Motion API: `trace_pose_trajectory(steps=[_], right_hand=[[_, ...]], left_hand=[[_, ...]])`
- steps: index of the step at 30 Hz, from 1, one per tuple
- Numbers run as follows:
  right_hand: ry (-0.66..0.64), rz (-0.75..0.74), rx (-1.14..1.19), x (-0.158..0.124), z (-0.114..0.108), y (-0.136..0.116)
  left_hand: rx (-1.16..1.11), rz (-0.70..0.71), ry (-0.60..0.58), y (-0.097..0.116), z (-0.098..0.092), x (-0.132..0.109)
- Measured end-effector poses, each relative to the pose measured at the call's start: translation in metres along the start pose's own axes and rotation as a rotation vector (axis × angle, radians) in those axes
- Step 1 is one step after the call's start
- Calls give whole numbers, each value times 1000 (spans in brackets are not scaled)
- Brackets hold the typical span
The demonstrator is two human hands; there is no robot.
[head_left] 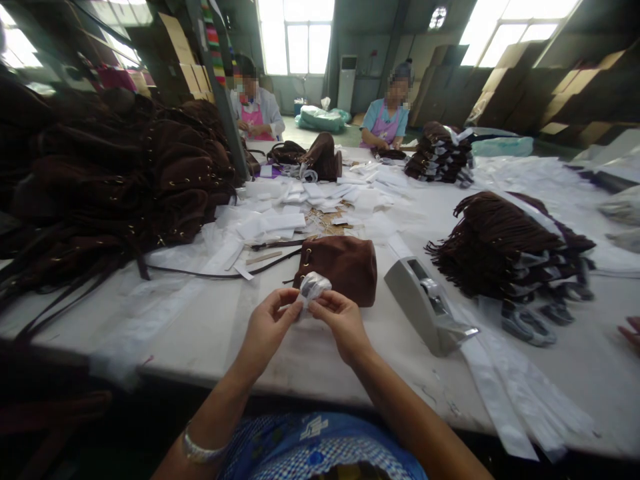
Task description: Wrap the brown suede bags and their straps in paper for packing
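Observation:
My left hand (266,328) and my right hand (345,325) meet at the front of the table, thumbs and fingertips pinching a crumpled piece of whitish plastic wrapping (315,285). Something grey shows through the plastic, but I cannot make out what it is. Right behind the wrapping lies a brown drawstring bag (347,270) with gold-coloured eyelets. From its left side a thin dark strap (260,268) runs out over the table. To the right of my hands stands a grey tape dispenser (425,307).
Brown bags (170,160) are heaped at left. Stacked fringed bags (515,240) stand at right beside plastic strips (520,387). Papers (280,223) cover the middle of the white table (200,333). Two people sit across; another person's hand (633,331) shows at the right edge.

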State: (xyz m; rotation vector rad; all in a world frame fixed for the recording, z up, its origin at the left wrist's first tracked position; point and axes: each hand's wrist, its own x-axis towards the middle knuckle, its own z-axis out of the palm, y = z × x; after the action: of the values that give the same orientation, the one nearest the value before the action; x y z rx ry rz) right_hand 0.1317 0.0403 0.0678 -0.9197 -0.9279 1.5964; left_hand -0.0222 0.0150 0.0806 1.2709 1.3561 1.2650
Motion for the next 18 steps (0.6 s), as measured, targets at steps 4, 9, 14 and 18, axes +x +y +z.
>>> trace_pose_trajectory(steps=[4,9,14,18], right_hand=[[-36,62,67,-2,0,-3],[-17,92,118,6,3,9],[59,-121,-202,18,4,21],[112,-343,-598,4,-18,-7]], left_hand=[[-85,-110,-158,-2,-13,2],[33,-213,-8,-17,-19,4],[80,-301,123,-40,-20,9],[120,-284,119,-62,-22,14]])
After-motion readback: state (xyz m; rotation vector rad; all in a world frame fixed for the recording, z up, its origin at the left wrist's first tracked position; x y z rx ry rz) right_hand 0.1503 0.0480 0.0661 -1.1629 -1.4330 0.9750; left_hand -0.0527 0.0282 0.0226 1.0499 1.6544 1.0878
